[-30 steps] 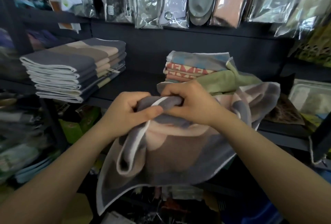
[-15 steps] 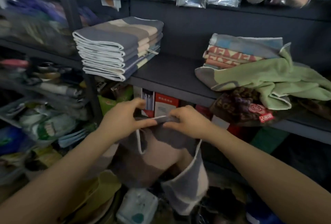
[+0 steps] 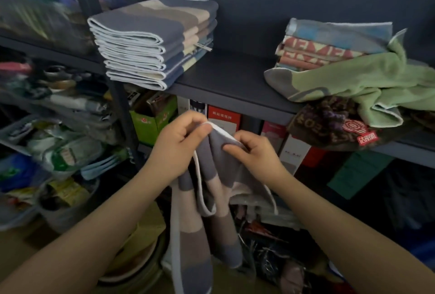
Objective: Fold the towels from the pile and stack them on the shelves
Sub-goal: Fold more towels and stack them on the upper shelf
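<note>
A dark shelf carried a stack of about seven folded towels at left and a loose pile at right. Below its front edge one striped towel hung down from both hands. The left hand and right hand each pinched its white-bound top edge, close together.

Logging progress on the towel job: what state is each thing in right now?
Grey and beige striped towel: unfolded, hanging, pinched at its white top edge.
Left hand: gripping the towel.
Right hand: gripping the towel.
Stack of grey striped towels: folded, on the shelf.
Green towel: crumpled, unfolded.
</note>
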The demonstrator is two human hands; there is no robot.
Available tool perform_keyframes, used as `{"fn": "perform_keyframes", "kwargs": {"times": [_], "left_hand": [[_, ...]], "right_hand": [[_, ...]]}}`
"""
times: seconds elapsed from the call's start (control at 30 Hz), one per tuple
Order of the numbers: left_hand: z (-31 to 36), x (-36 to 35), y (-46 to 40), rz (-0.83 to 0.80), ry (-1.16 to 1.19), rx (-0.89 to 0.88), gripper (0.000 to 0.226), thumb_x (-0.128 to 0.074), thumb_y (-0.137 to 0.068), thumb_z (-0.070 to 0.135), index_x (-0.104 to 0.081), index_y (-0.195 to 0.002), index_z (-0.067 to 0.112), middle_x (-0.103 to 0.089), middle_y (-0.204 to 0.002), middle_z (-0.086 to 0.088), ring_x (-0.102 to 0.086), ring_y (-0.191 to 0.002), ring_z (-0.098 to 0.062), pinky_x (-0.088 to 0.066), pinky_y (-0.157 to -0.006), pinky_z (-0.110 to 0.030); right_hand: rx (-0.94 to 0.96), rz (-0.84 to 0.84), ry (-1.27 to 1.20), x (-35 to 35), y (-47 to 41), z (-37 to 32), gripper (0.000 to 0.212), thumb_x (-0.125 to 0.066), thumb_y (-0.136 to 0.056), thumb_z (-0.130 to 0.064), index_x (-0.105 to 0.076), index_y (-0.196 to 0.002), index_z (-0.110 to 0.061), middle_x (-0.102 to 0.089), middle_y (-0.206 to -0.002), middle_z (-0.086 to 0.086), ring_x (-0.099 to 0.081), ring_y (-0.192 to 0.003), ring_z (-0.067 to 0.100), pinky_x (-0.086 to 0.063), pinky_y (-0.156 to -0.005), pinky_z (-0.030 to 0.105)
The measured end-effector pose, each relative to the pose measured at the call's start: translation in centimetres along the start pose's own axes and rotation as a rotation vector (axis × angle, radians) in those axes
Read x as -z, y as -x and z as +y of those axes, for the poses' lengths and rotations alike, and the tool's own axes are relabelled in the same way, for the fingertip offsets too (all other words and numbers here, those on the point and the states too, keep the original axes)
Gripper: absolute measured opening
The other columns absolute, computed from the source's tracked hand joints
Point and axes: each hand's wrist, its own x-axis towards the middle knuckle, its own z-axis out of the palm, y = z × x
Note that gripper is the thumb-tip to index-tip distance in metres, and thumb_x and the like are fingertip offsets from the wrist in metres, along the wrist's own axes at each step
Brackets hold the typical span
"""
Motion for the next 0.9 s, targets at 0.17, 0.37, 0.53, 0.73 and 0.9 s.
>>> {"fn": "perform_keyframes", "kwargs": {"times": [0.17, 0.37, 0.53, 0.73, 0.9], "left_hand": [[-1.6, 0.2, -0.5, 0.232, 0.103, 0.222, 0.020, -0.049, -0.094, 0.016, -0.053, -0.077, 0.026, -0.052, -0.070, 0.009, -0.049, -0.061, 0.008, -0.037, -0.058, -0.006], [-5.4, -0.1, -0.1, 0.293, -0.108, 0.290, 0.012, -0.045, -0.096, 0.018, -0.055, -0.089, 0.017, -0.058, -0.081, -0.002, -0.052, -0.077, -0.014, -0.037, -0.067, -0.025], [-6.4, -1.6, 1.1, -0.112, -0.748, 0.201, 0.039, -0.050, -0.092, 0.033, -0.047, -0.127, 0.015, -0.052, -0.123, -0.011, -0.060, -0.090, -0.034, -0.048, -0.068, -0.039], [-4.2, -4.7, 1.2, -0.439, -0.607, -0.164, 0.056, -0.049, -0.084, 0.052, -0.051, -0.128, 0.017, -0.047, -0.134, 0.000, -0.061, -0.096, -0.021, -0.051, -0.074, -0.036], [-4.1, -6.7, 1.3, -0.369, -0.548, -0.132, 0.034, -0.046, -0.089, 0.045, -0.058, -0.096, 0.014, -0.056, -0.083, 0.004, -0.059, -0.078, -0.018, -0.041, -0.061, -0.031]], "right_hand": [[-0.135, -0.015, 0.320, 0.7, 1.4, 4.4, 0.021, -0.057, -0.091, -0.023, -0.062, -0.094, -0.002, -0.065, -0.082, 0.009, -0.060, -0.073, 0.023, -0.046, -0.064, 0.036], [-0.362, -0.046, 0.643, 2.3, 3.9, 8.3, 0.021, -0.047, -0.095, -0.023, -0.057, -0.096, -0.004, -0.065, -0.086, 0.018, -0.062, -0.078, 0.034, -0.043, -0.061, 0.035], [-0.174, -0.047, 0.489, 1.2, 2.8, 5.4, 0.019, -0.055, -0.092, -0.020, -0.053, -0.076, -0.010, -0.050, -0.062, -0.001, -0.045, -0.054, 0.010, -0.031, -0.051, 0.025], [-0.151, -0.101, 0.349, 0.7, 0.9, 2.3, 0.032, -0.065, -0.084, -0.027, -0.048, -0.059, -0.019, -0.043, -0.053, -0.010, -0.042, -0.051, 0.004, -0.033, -0.052, 0.020], [-0.145, -0.244, 0.281, 2.9, 1.3, 2.7, 0.026, -0.064, -0.085, -0.031, -0.059, -0.062, -0.020, -0.047, -0.054, -0.012, -0.046, -0.050, 0.003, -0.033, -0.051, 0.017]]}}
